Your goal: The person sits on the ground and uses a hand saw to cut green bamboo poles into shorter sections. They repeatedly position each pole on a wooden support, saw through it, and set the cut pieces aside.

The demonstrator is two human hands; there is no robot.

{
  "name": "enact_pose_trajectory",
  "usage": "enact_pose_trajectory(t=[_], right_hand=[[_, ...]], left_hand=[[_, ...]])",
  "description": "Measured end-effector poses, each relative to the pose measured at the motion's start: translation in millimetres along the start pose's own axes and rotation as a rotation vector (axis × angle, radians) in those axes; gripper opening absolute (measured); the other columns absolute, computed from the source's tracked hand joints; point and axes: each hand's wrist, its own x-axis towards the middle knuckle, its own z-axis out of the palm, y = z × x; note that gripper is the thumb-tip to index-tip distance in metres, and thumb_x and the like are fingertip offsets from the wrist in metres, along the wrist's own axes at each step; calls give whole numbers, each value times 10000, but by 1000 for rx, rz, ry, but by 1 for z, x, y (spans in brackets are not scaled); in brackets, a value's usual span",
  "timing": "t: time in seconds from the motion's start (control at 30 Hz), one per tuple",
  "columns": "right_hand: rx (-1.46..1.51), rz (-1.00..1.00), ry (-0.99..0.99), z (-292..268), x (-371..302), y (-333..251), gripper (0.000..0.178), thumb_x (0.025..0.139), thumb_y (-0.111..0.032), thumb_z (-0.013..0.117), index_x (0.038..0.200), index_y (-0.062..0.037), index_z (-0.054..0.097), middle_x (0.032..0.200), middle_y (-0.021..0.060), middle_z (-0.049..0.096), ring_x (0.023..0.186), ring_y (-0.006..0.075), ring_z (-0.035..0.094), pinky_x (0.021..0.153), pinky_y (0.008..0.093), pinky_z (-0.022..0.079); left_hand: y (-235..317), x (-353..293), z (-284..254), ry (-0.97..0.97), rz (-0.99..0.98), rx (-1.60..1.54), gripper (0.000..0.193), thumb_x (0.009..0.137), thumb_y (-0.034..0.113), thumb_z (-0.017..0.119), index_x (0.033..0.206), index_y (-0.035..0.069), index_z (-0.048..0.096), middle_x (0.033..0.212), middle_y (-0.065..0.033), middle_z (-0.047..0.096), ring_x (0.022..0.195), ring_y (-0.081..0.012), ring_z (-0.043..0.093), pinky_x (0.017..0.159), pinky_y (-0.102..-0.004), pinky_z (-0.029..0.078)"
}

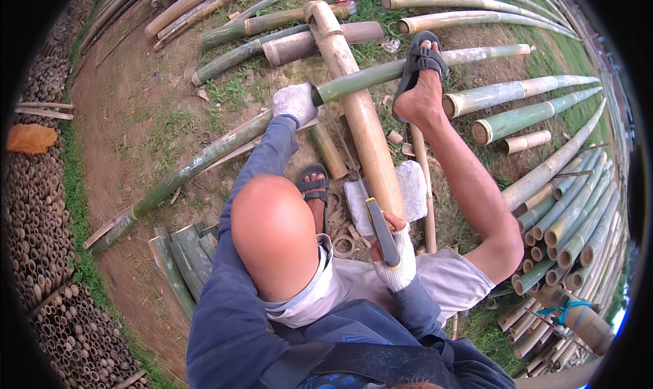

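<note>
My left hand [294, 103], in a white glove, is closed around a long green bamboo pole [367, 81]. A dark edge marks the pole just right of that glove; whether it is cut through there I cannot tell. Lower down, my gloved right hand [396, 258] grips a hand saw [384, 232] by its grey and yellow handle. The thin blade points up and away toward the pole, left of a thick pale bamboo log [367, 130]. The pole crosses over this log, and my sandalled right foot [423, 69] rests on the pole's right part.
A pale stone block [411, 188] lies by the log's near end. Cut bamboo poles [524, 93] spread at the right, with a stack [571, 225] below them. Short green pieces [187, 253] lie at the left, and bundled bamboo [41, 232] lines the far left.
</note>
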Motion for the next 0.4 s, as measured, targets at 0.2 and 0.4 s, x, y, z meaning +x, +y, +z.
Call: enact_pose_trajectory(t=[0.2,0.4], right_hand=[[-23,44,-24,69,157,26,681,850,-62,758,1495,-111,547,1324,196,674,1165,386,724,1006,447,578],[-100,-165,-25,22,45,39,735,888,-115,769,1571,-63,502,1448,172,682,1290,322,723,1078,412,582]], left_hand=[[6,-7,-10,-12,-24,19,371,877,264,784,1234,167,795,1137,-185,820,1102,-378,793,976,-506,618],[4,-8,-5,-41,-18,54,401,876,303,816,1250,160,788,1185,-193,816,1140,-373,789,1007,-503,614]])
